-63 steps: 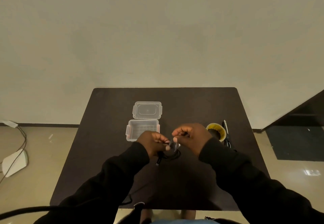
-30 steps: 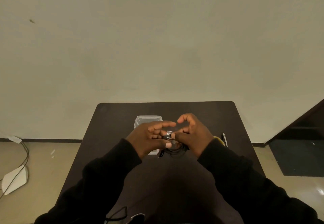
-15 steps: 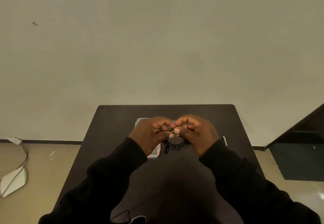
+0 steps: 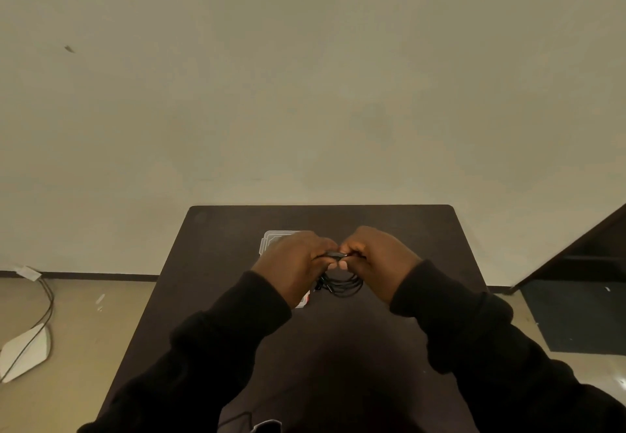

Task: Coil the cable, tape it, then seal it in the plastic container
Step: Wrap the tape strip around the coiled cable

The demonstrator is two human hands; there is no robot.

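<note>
A plain pale wall backs the dark worktop (image 4: 216, 263), whose far and left edges lie bare with open room around the hands; beige floor shows either side. Left hand (image 4: 294, 263) and right hand (image 4: 376, 256) meet above the middle, fingers (image 4: 343, 264) pinched together on the coiled black cable (image 4: 342, 285), its loops hanging below. The clear plastic container (image 4: 271, 239) is mostly hidden behind the left hand; any tape is too small to discern.
</note>
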